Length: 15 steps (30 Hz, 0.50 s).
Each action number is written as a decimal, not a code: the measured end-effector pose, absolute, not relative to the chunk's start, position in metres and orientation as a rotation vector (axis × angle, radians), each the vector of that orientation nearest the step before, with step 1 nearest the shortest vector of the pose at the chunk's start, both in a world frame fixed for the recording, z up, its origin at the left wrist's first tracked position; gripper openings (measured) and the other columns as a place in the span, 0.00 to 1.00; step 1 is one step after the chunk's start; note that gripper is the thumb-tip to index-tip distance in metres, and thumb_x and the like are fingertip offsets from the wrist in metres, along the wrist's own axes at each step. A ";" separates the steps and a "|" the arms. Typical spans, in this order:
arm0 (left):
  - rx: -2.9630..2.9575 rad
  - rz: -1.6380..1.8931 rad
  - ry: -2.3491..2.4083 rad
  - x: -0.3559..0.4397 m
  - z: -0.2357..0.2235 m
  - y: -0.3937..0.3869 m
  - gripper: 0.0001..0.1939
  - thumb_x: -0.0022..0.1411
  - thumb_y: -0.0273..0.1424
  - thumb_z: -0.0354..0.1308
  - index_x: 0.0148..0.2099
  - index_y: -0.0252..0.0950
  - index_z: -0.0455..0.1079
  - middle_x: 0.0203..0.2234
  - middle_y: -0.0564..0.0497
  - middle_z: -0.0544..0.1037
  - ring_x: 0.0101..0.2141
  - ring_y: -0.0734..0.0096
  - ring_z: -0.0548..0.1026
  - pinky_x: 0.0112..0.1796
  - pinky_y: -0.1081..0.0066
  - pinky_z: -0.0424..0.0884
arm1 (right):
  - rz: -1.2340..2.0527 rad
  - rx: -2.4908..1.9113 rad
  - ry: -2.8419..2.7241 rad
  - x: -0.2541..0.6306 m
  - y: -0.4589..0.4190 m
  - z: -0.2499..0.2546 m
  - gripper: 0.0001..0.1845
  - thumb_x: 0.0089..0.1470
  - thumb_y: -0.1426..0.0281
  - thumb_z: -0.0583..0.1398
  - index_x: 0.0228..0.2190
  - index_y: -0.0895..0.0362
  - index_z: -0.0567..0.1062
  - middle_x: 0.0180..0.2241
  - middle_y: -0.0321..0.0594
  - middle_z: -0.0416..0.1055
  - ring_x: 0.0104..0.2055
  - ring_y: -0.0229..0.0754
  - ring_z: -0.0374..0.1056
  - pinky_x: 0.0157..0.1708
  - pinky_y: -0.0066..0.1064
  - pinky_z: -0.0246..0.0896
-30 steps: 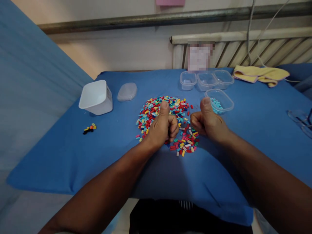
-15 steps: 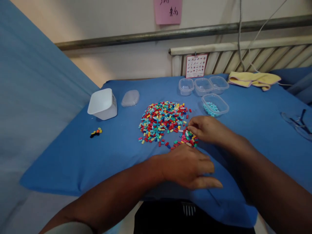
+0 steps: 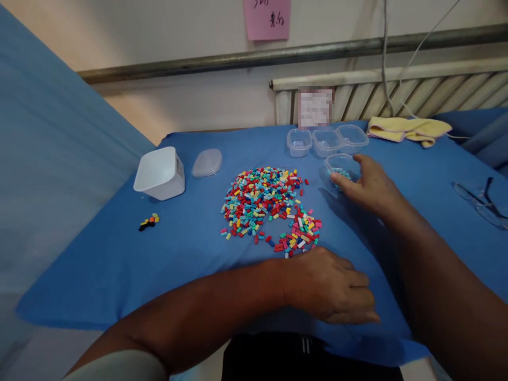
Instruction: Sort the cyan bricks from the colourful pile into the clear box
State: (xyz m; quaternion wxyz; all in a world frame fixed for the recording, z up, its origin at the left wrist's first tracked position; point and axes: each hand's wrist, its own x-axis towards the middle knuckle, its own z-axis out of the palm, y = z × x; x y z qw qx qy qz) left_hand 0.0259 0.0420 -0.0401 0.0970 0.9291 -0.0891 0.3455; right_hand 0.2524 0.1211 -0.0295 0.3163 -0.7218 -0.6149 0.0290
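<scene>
On the left of the blue-covered worktop [image 3: 186, 259], an open white tub [image 3: 159, 174] stood tilted-looking in the wide view, with a few black, orange and yellow bricks [image 3: 148, 222] lying near it on the person's side. A clear lid [image 3: 207, 163] lay flat to its right. Next came the large mixed pile [image 3: 260, 198] of small bricks, and at its near right side a smaller cluster [image 3: 302, 233], thinly spread. Three clear containers [image 3: 326, 152] stood in a row behind. The left hand [image 3: 331, 288] was just on the near side of the cluster, back upward, fingers gathered and curled; their tips were hidden, so I could not tell whether they held anything. The container of turquoise bricks [image 3: 327, 163] stood in front of the row, its bricks low inside. The right hand [image 3: 369, 182] had just left the cluster, where half a second earlier its fingers were narrow, and now framed this container, thumb and forefinger wide; whether they touched it was unclear. In my judgement, the work had passed from the loose bricks to the container. A yellow cloth [image 3: 408, 130] and a pair of glasses [image 3: 484, 203] lay well off to the right.
</scene>
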 end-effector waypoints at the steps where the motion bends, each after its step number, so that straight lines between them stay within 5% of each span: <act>1: 2.748 1.037 -0.247 0.025 -0.040 0.042 0.18 0.79 0.37 0.61 0.33 0.37 0.77 0.27 0.54 0.76 0.26 0.72 0.73 0.27 0.67 0.69 | 0.102 -1.904 -1.646 0.249 0.121 -0.034 0.47 0.62 0.43 0.65 0.69 0.64 0.72 0.59 0.66 0.77 0.63 0.70 0.73 0.62 0.60 0.70; 11: 2.810 0.652 -0.247 0.025 -0.042 0.024 0.19 0.81 0.40 0.57 0.37 0.39 0.80 0.32 0.53 0.83 0.27 0.67 0.75 0.27 0.62 0.67 | -0.066 -1.704 -1.906 0.230 0.105 -0.026 0.38 0.64 0.50 0.66 0.64 0.62 0.77 0.64 0.67 0.75 0.68 0.72 0.70 0.67 0.65 0.66; 15: 2.756 0.387 -0.272 0.031 -0.030 0.013 0.20 0.81 0.40 0.55 0.38 0.40 0.81 0.38 0.52 0.86 0.31 0.66 0.79 0.28 0.61 0.71 | -0.008 -1.432 -1.943 0.201 0.098 -0.012 0.18 0.73 0.60 0.60 0.56 0.52 0.82 0.56 0.52 0.83 0.57 0.57 0.79 0.60 0.50 0.72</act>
